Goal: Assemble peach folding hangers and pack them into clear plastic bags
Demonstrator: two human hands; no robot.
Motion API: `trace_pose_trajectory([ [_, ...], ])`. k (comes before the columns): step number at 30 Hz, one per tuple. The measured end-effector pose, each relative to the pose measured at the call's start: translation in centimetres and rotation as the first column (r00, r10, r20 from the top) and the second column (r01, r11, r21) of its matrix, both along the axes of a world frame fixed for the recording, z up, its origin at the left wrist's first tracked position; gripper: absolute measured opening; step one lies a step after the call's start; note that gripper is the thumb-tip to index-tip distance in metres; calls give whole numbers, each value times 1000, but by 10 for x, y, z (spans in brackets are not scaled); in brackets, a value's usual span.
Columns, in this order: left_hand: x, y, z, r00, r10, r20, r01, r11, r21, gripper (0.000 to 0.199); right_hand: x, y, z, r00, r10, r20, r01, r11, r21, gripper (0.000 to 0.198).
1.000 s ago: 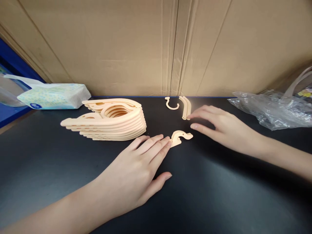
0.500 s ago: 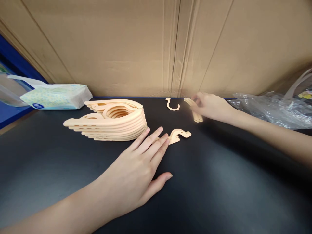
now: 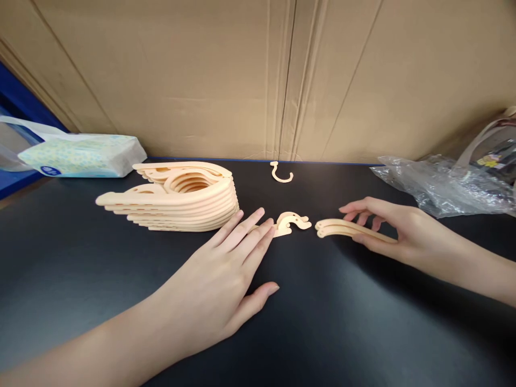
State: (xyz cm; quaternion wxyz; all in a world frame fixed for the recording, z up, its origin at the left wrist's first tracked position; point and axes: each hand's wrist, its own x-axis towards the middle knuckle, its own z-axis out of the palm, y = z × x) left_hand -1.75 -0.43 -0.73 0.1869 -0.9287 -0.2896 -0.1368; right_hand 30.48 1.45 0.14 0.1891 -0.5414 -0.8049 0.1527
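My left hand point(image 3: 226, 282) lies flat with its fingers stretched out over part of a peach plastic hanger piece point(image 3: 293, 220). The curved end of that piece shows past my fingertips; the rest is hidden under them. My right hand point(image 3: 387, 226) grips a slim, slightly curved peach hanger arm point(image 3: 336, 228) between thumb and fingers. The arm's double tip points left, just short of the curved piece. A stack of peach folded hangers point(image 3: 189, 209) stands left of my left fingertips. Further back, a loose peach hook point(image 3: 278, 173) rests on the black table point(image 3: 322, 333).
A tissue pack point(image 3: 84, 155) sits at the back left. Crumpled clear plastic bags point(image 3: 439, 183) lie at the back right. Cardboard point(image 3: 193, 75) walls off the table's far edge, with a blue frame point(image 3: 24, 107) at the left.
My right hand has come nearer and to the right with the hanger arm, turning it so that it points left at the curved piece. My left hand stays in place.
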Motion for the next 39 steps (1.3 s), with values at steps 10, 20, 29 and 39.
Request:
trace_pose_trajectory([
  [10,-1,-1,0,1000,-5,21,6,999,-52,58,-50,-24,10,935,355,-16,-355,934,-29,29],
  [20,0,-3,9,987,-143,67,151,979,-136,43,-62,71,26,950,251,185,-298,905,304,22],
  [29,-2,-4,13,942,-273,196,302,943,-138,25,-91,149,25,713,161,682,-547,736,399,33],
  [39,0,-5,9,948,-252,193,280,950,-135,38,-87,153,31,541,181,821,-699,641,319,36],
])
